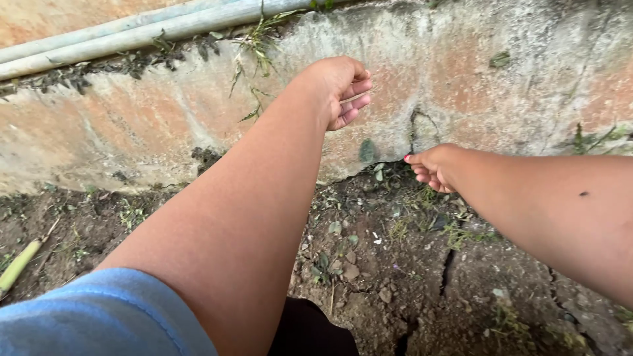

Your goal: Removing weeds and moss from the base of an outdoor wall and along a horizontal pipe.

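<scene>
From the head camera, the person's left hand [339, 89] is raised in front of a low, stained concrete wall [475, 72]. Its fingers are curled in toward the palm in a loose fist; whether anything is held inside cannot be told from this view. The left arm runs down to a light blue sleeve [99, 316] at the bottom left corner.

The right hand [432, 166] is lower, close to the foot of the wall, with its fingers bent under and the fingertips pointing at the ground. It hangs just above a patch of small weeds [409, 198] growing where the wall meets the soil; whether it grips any of them cannot be made out.

The soil [395, 290] is dark, dry and cracked, with scattered pebbles and small green shoots. Thin weeds also hang from the top of the wall [254, 46], just left of the left hand.

Along the top of the wall lie two pale pipes [132, 29], side by side. At the left edge a green stalk [16, 267] lies on the ground, well apart from both hands. No container shows in this view.
</scene>
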